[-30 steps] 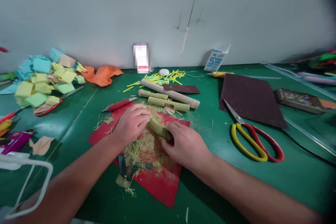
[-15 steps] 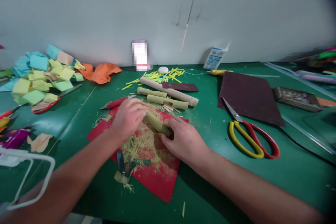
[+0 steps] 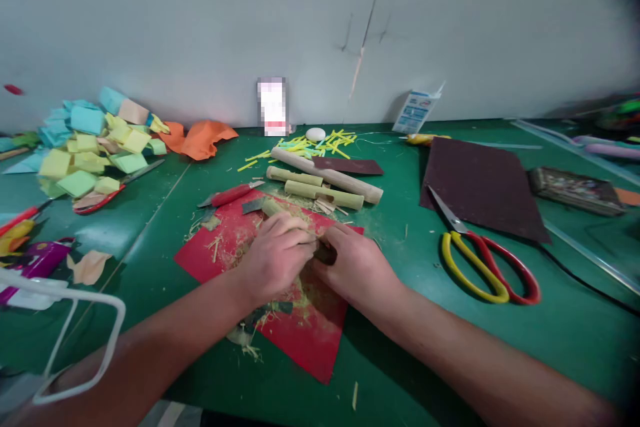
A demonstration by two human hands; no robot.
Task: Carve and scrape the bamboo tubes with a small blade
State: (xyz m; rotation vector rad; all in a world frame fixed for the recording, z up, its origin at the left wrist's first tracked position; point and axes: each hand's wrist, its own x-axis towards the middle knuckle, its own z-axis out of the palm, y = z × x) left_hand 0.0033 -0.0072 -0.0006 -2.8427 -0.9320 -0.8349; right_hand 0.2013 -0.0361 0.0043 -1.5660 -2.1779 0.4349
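1. While both hands are working over the red sheet (image 3: pixel 320 353), a dark oblong case (image 3: pixel 575 191) is lying at the right, showing mottled specks; I cannot tell whether these are contents or pattern. A blue-and-white packet (image 3: pixel 416 113) is leaning against the wall (image 3: pixel 200 33), its inside not showing.
2. The bamboo tube (image 3: pixel 273 208) is slanting above the red sheet, its far end poking out beyond the left fingers and its near end sitting within the right hand's grasp.
3. The left hand (image 3: pixel 280 257) is curling nearly closed over the tube's middle, touching it; the fingers are hiding whatever lies beneath them.
4. The right hand (image 3: pixel 357 263) is gripping the near end between thumb and bent fingers, opened only as wide as the tube.
5. Two shorter bamboo pieces (image 3: pixel 325 195) and a longer pale stick (image 3: pixel 350 183) are lying just beyond the hands, near the red-handled knife (image 3: pixel 231 195).
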